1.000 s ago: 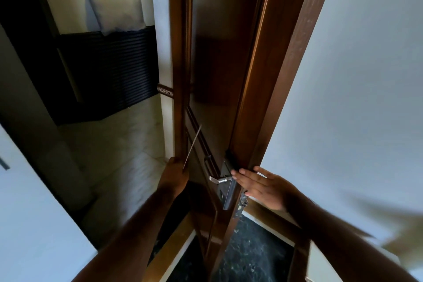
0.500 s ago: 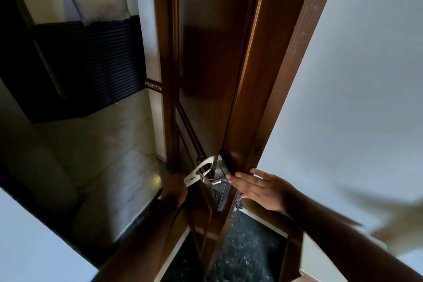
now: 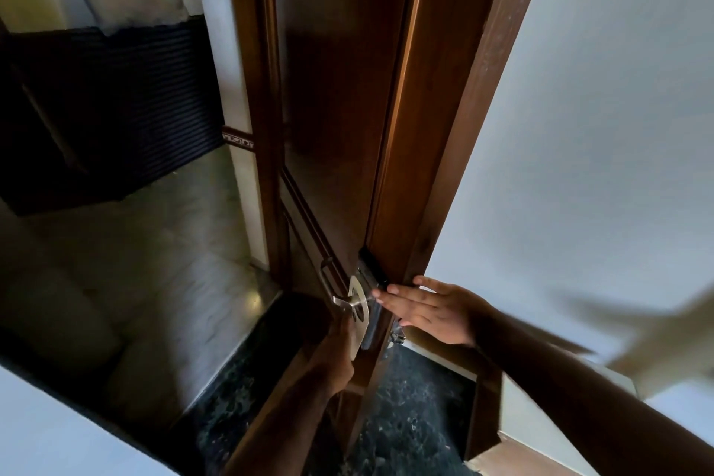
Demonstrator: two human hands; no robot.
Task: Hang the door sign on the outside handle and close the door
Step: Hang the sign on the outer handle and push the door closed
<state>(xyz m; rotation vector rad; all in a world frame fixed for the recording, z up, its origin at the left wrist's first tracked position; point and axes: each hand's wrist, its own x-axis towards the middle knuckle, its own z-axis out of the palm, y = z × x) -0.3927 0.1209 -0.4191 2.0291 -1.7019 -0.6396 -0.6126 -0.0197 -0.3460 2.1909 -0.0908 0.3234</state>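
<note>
At the outside handle [image 3: 345,301], saw the door sign [image 3: 359,318] with its cut-out slipped over the lever, hanging close against the outer face near the lock edge. Pinched the sign's lower end in the left hand [image 3: 340,354], fingers closed on it, so not yet released. Laid the right hand [image 3: 429,311] flat and spread against the lock edge of the door [image 3: 332,89], fingers straight, gripping nothing.

Judged the hanging step as nearly finished: hooked on the lever, with only the letting go and a check that it sat squarely left. Could not tell from this angle whether the cut-out sat fully home on the lever or only partway.

Judged the closing step as not begun: stood well ajar, with a wide gap to the frame [image 3: 251,89] and the pale floor [image 3: 154,282] showing through it. Left to do, by that reading: free the left hand, draw that arm out of the gap, then swing shut until latched.
</note>
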